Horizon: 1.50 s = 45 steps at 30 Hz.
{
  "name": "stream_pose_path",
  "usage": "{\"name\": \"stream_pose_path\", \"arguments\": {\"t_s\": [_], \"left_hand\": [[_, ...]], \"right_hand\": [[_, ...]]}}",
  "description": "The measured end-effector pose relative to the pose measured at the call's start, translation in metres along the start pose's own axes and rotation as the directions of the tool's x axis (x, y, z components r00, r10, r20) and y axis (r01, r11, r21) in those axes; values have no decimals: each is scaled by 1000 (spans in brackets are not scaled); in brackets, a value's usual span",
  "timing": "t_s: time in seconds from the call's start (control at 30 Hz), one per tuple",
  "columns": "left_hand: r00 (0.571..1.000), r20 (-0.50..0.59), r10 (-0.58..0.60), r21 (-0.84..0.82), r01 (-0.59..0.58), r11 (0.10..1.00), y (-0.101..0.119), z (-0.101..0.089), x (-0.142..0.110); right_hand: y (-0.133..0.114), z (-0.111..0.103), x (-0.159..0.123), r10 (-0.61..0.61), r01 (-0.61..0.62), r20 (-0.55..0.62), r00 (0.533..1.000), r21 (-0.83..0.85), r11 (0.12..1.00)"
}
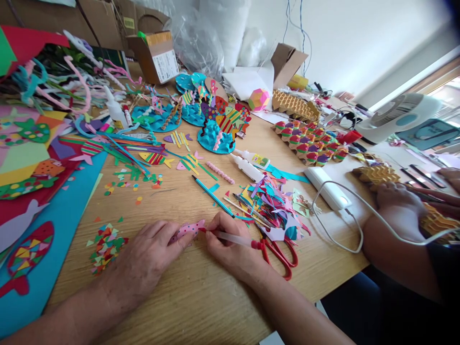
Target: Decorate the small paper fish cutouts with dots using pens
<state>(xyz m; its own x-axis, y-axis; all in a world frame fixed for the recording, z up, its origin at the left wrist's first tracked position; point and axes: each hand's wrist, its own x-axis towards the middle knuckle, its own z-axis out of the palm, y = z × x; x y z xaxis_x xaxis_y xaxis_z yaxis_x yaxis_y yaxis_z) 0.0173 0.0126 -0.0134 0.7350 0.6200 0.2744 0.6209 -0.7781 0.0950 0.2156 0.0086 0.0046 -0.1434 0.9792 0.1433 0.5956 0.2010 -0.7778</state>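
Note:
My left hand (153,247) is closed on a small pink paper fish (187,230) with dark dots, pinned low over the wooden table. From the other side, my right hand (230,242) grips a red pen (235,238) with a translucent barrel, its tip side at the fish's tail. Fingers hide part of the fish and the pen's point. Red-handled scissors (282,256) lie just right of my right hand, their blades under paper scraps (275,203). Left of my left hand is a pile of small coloured paper triangles (107,244).
Blue decorated bases (216,139) with paper fish stand behind, near white glue bottles (247,167). A white power strip (327,188) with a looping cable lies right. Another person's hand (400,199) rests on egg-carton pieces (377,173). Coloured paper sheets (77,230) cover the left.

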Motion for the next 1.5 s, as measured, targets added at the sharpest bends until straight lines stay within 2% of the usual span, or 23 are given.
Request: {"name": "stream_pose_path", "arguments": {"t_s": [0.27, 0.73, 0.93, 1.5], "left_hand": [[1000, -2, 23, 12, -23, 1000, -1, -2, 1], [1000, -10, -10, 1, 10, 1000, 1, 0, 0], [999, -32, 29, 14, -29, 999, -1, -2, 2], [1000, -7, -5, 6, 5, 1000, 0, -1, 0]], "right_hand": [[1, 1, 0, -9, 9, -10, 1000, -20, 1000], [1, 1, 0, -12, 12, -12, 1000, -11, 1000], [1, 1, 0, -7, 7, 2, 1000, -2, 1000], [1, 0, 0, -9, 8, -6, 1000, -35, 999]]}}
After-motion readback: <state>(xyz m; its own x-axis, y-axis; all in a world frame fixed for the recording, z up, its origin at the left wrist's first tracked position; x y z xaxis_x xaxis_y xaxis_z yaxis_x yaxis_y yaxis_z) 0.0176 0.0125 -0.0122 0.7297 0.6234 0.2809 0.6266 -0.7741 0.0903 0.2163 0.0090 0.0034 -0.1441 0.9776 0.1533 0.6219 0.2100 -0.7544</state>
